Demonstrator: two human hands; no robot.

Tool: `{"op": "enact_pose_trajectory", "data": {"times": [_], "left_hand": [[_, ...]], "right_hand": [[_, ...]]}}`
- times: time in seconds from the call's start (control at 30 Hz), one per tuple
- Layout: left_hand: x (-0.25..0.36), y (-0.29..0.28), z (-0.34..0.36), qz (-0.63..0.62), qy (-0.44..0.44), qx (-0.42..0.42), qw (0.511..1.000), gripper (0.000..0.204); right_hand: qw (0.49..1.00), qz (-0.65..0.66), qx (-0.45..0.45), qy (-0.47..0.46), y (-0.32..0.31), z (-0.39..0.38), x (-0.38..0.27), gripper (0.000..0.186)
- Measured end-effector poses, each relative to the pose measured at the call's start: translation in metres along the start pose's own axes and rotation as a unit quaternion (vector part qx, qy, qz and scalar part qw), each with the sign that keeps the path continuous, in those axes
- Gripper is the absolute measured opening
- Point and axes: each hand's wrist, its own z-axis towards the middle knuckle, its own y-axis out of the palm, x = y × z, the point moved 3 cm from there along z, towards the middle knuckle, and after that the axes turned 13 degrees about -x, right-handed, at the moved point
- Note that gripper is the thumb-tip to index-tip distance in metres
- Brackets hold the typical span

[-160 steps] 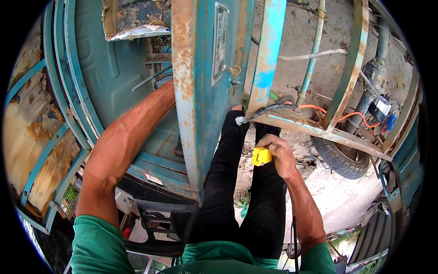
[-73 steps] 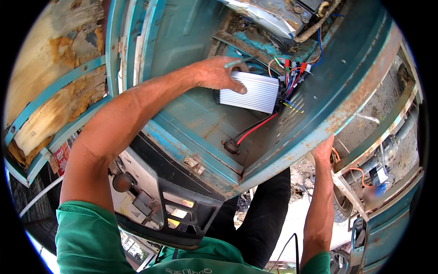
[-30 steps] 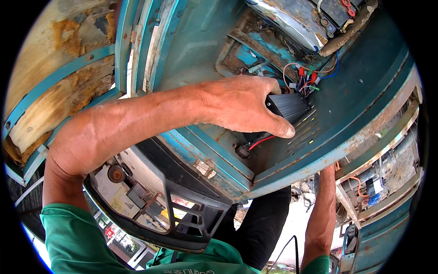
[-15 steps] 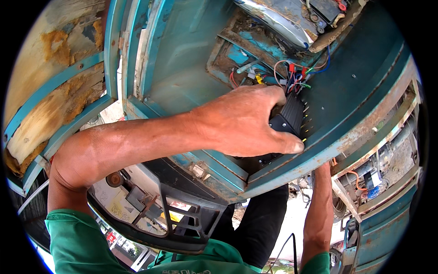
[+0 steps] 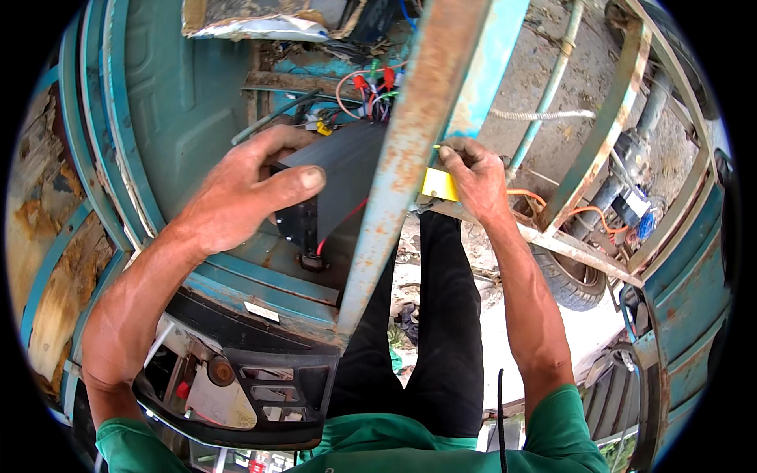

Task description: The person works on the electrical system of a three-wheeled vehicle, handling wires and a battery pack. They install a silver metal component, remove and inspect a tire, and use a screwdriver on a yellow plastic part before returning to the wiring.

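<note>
A black controller box [image 5: 347, 165] with ridged sides is tilted inside the teal metal compartment. My left hand [image 5: 248, 185] grips its near end, thumb on this side and fingers curled round the other. Coloured wires with red connectors [image 5: 378, 83] run from its far end. A rusty teal frame bar [image 5: 406, 150] hides part of the box. To the right of that bar, my right hand [image 5: 477, 177] pinches a small yellow piece [image 5: 439, 185], whose kind I cannot make out. A red wire shows along the lower side of the box.
A battered silver-edged panel [image 5: 260, 30] lies at the top. On the left are torn, peeling door panels [image 5: 59, 276]. A black plastic trim piece [image 5: 272, 378] sits below the compartment. Frame rails and a wheel [image 5: 572, 280] are on the right.
The view has shifted to the right. My right hand has come up from behind the frame, with a yellow piece in its fingers. My left hand stays on the controller box, which appears more raised.
</note>
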Motion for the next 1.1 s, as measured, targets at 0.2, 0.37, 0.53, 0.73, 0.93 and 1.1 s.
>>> {"op": "enact_pose_trajectory", "data": {"times": [0.2, 0.37, 0.53, 0.73, 0.93, 1.1], "left_hand": [[-0.013, 0.001, -0.001, -0.005, 0.01, 0.053, 0.999, 0.07], [-0.008, 0.006, 0.0, -0.03, 0.01, 0.054, 0.998, 0.07], [-0.015, 0.004, -0.002, -0.05, -0.012, 0.064, 0.997, 0.065], [-0.002, 0.011, -0.004, 0.031, -0.005, 0.079, 0.996, 0.063], [0.011, 0.018, -0.008, 0.121, -0.067, 0.092, 0.986, 0.048], [0.0, 0.011, -0.024, 0.121, -0.057, 0.115, 0.984, 0.044]], "right_hand": [[0.999, 0.036, -0.023, 0.01, -0.004, -0.001, -0.003, 0.027], [0.999, 0.05, -0.022, 0.002, -0.005, -0.002, 0.003, 0.027], [0.998, 0.049, -0.025, -0.019, -0.007, -0.003, 0.006, 0.026], [0.999, 0.025, -0.034, -0.024, -0.011, -0.003, 0.004, 0.027], [0.997, 0.071, -0.035, -0.024, -0.006, -0.002, 0.009, 0.034], [0.998, 0.041, -0.012, -0.041, -0.006, -0.017, 0.008, 0.04]]}}
